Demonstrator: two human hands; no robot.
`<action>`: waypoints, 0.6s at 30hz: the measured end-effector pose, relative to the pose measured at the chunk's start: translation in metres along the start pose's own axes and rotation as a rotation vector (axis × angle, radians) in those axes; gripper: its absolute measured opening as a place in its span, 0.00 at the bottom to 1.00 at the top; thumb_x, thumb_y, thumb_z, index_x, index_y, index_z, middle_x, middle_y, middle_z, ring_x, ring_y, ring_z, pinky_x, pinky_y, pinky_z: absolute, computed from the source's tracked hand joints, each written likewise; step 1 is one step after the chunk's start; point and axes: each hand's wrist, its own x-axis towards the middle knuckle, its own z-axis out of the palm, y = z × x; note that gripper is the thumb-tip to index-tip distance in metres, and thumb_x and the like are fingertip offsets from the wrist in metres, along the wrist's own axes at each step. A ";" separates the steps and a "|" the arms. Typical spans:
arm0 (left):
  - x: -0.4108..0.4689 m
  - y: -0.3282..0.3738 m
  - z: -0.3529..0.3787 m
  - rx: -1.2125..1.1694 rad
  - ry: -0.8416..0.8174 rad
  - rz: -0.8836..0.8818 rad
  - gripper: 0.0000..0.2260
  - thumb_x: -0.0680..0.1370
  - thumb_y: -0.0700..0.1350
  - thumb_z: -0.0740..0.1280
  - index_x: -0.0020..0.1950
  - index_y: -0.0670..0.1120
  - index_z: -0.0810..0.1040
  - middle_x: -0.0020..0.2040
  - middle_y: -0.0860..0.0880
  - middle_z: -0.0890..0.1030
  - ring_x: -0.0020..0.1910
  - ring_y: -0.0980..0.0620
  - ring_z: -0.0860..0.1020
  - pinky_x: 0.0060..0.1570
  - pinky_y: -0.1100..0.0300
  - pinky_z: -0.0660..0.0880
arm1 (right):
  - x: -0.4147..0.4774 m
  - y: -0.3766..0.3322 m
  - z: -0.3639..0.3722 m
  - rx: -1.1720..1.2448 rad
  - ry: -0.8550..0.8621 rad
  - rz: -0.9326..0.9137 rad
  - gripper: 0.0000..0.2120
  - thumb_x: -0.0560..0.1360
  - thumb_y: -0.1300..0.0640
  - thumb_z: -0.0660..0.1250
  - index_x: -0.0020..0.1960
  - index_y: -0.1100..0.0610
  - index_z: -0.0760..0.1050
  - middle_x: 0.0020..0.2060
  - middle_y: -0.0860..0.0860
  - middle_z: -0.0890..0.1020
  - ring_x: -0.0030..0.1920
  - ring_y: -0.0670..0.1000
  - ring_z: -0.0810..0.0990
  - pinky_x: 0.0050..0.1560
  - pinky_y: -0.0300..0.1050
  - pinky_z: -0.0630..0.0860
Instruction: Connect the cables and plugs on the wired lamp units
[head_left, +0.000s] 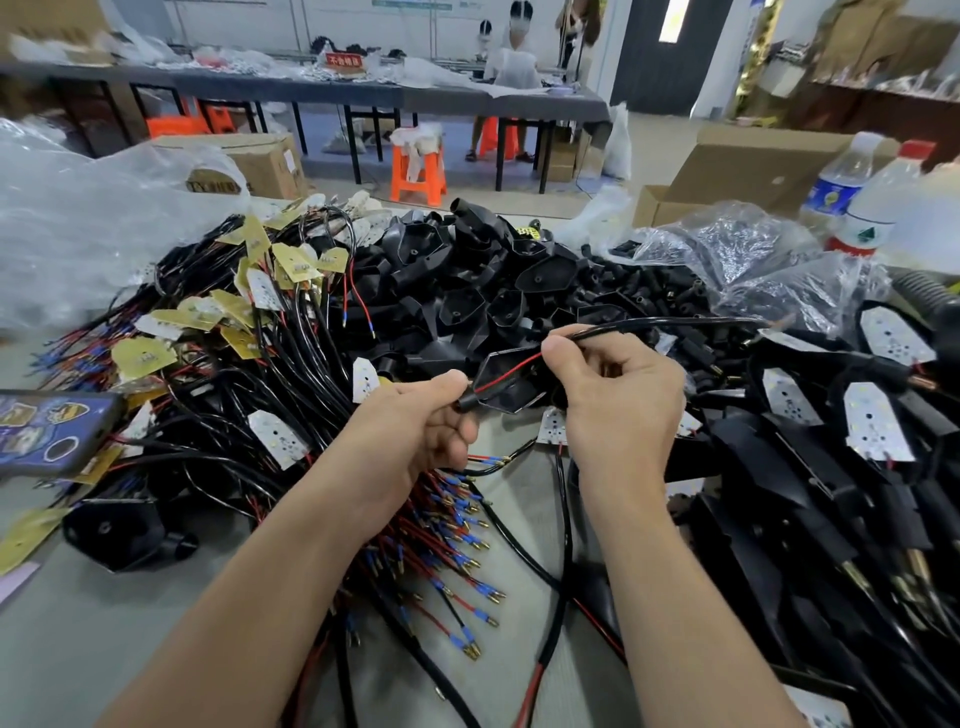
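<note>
My left hand (421, 421) grips a black lamp housing (506, 382) by its short tube end, near the middle of the table. A thin red wire (511, 370) runs from that tube across the housing to my right hand (615, 395). My right hand pinches a black sheathed cable (660, 326) between thumb and forefinger, and the cable stretches off to the right. Below my hands lies a bundle of wired LED boards (275, 436) with red and blue leads ending in brass plugs (467, 551).
A heap of black housings (467, 280) fills the table's middle back. Assembled lamp units (872, 431) lie at right. A phone (47, 428) rests at left, bottles (872, 208) stand at back right, and clear plastic bags (78, 218) at left. A person sits at the far table (363, 93).
</note>
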 end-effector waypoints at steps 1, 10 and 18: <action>0.000 0.001 0.001 0.003 0.018 0.002 0.15 0.85 0.48 0.64 0.46 0.39 0.79 0.31 0.46 0.79 0.24 0.53 0.73 0.28 0.62 0.74 | 0.000 0.000 -0.001 -0.062 0.019 -0.023 0.05 0.70 0.51 0.75 0.41 0.41 0.86 0.32 0.43 0.77 0.38 0.46 0.75 0.43 0.43 0.73; -0.005 -0.001 0.005 -0.037 -0.046 0.019 0.16 0.78 0.53 0.69 0.34 0.47 0.86 0.34 0.45 0.82 0.27 0.54 0.76 0.30 0.62 0.78 | -0.002 0.001 0.005 0.285 -0.330 0.166 0.11 0.72 0.69 0.75 0.42 0.54 0.88 0.45 0.51 0.88 0.49 0.46 0.86 0.49 0.37 0.79; 0.002 -0.001 -0.004 -0.128 0.037 0.029 0.14 0.86 0.36 0.58 0.56 0.38 0.84 0.32 0.47 0.80 0.26 0.56 0.75 0.29 0.62 0.77 | -0.003 0.000 0.002 0.241 -0.356 0.263 0.13 0.68 0.63 0.78 0.52 0.53 0.86 0.42 0.53 0.88 0.44 0.54 0.86 0.45 0.50 0.83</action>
